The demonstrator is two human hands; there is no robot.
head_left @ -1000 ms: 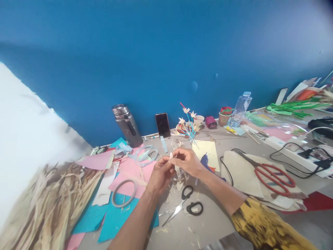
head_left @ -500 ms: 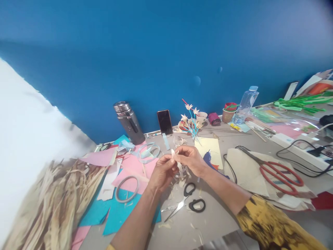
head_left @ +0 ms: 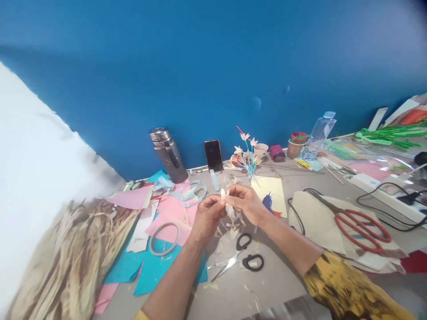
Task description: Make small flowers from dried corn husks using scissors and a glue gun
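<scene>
Both of my hands meet above the middle of the table, pinching a small pale petal-shaped piece (head_left: 223, 194) between thumbs and fingertips. My left hand (head_left: 208, 218) grips it from the left, and my right hand (head_left: 245, 204) from the right. Two pale tips stick up above the fingers; the lower end is hidden. Pale scraps (head_left: 234, 224) lie on the table just behind the hands. Nearer to me, black-handled scissors (head_left: 245, 253) rest with their blades partly open. Behind the hands stand pale flowers (head_left: 248, 153) on blue stems.
A dark flask (head_left: 170, 158), a phone (head_left: 213, 155) and a plastic bottle (head_left: 318, 138) stand along the wall. Dried husks (head_left: 70, 258) fill the left side. A blue glue gun (head_left: 267, 203), red-handled shears (head_left: 362, 229) and a power strip (head_left: 387, 195) lie to the right.
The fingers have shifted slightly on the pale piece, and two tips now show where one showed before. The view has moved a little; the tabletop things stay put.
</scene>
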